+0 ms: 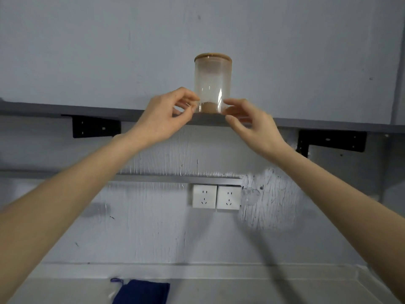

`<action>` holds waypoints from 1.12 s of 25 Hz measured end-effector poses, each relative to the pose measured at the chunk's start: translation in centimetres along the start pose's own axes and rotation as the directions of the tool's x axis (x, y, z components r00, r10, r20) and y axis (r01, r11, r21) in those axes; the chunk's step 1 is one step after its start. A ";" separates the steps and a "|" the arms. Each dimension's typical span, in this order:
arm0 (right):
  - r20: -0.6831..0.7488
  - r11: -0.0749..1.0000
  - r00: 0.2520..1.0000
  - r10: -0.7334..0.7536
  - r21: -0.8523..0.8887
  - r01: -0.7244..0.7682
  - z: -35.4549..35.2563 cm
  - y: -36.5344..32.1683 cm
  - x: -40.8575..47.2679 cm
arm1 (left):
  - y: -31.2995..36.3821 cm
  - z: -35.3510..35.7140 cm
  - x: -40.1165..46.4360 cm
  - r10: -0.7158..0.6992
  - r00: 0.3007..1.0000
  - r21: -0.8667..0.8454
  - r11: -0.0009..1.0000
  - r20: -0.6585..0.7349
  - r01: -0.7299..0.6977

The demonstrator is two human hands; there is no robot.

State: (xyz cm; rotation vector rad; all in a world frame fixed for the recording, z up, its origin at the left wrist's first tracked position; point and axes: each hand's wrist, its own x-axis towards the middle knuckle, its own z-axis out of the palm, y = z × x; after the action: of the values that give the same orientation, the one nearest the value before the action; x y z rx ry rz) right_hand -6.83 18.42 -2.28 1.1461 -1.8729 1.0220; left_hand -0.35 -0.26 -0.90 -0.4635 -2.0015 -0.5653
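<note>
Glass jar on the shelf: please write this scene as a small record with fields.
object: clear glass jar, upright
top: wooden lid, on
support: grey shelf on black brackets
left: left hand, fingertips at the jar's lower left side; grip unclear
right: right hand, fingertips at the jar's lower right side; grip unclear
below: two white sockets on the wall, blue cloth

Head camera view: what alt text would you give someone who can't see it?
A left hand and a right hand reach up to a lidded glass jar standing on a grey wall shelf, fingertips at its lower sides. Below are two white sockets and a blue cloth.
</note>
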 end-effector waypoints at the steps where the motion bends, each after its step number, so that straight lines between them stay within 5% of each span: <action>1: 0.024 1.000 0.999 -0.023 -0.011 0.023 0.5 0.2 -0.9 | -0.3 0.2 -1.1 0.029 0.999 0.027 0.999 0.015 -0.029; 10: 0.361 0.984 0.928 0.095 -0.173 -0.034 9.2 3.6 -8.9 | -8.3 3.7 -13.5 -0.162 0.937 0.250 0.965 0.309 0.084; 15: 0.637 0.958 0.735 0.232 -0.280 -0.059 16.5 5.8 -14.6 | -13.6 5.4 -22.9 -0.370 0.760 0.397 0.904 0.534 0.160; 23: 0.832 0.924 0.405 0.378 -0.313 -0.219 28.3 7.6 -24.9 | -19.4 8.4 -35.1 -0.635 0.434 0.501 0.772 0.639 0.391; 26: 0.853 0.912 0.336 0.400 -0.333 -0.239 32.1 8.5 -26.8 | -21.6 9.7 -38.0 -0.651 0.366 0.528 0.757 0.665 0.385; 28: 0.859 0.913 0.321 0.398 -0.336 -0.233 33.5 9.1 -27.6 | -22.5 10.3 -39.2 -0.636 0.384 0.518 0.770 0.670 0.372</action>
State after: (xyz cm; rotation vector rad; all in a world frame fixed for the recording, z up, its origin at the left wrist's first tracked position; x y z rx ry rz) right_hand -10.60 1.53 -43.11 1.4254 -3.1311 0.3173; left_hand -1.78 -16.34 -44.40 0.1869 -3.1616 -0.4285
